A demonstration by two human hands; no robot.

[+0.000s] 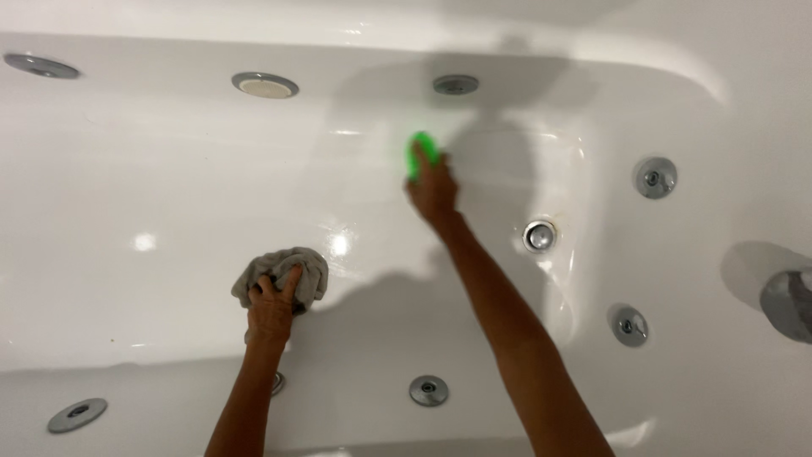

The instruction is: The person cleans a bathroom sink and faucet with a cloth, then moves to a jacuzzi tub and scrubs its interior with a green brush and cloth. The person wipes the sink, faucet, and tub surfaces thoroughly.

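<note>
My right hand [433, 188] reaches far into white bathtub [169, 169], fingers closed around green sponge [421, 154], sponge pressed on tub floor near far wall. My left hand [271, 306] clutches bunched grey cloth [283, 269] against tub floor, closer to near wall. Drain [539, 235] sits right of right forearm. Round metal jets [265, 85] dot tub walls. Chrome tap [788, 300] at right edge.

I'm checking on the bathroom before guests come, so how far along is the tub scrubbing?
Midway, it seems. The white tub looks glossy and free of visible grime, with no foam to see. In hand: the right hand presses a green sponge to the far wall, and the left hand holds a grey cloth on the floor. Which patches remain unscrubbed can't be told.
</note>
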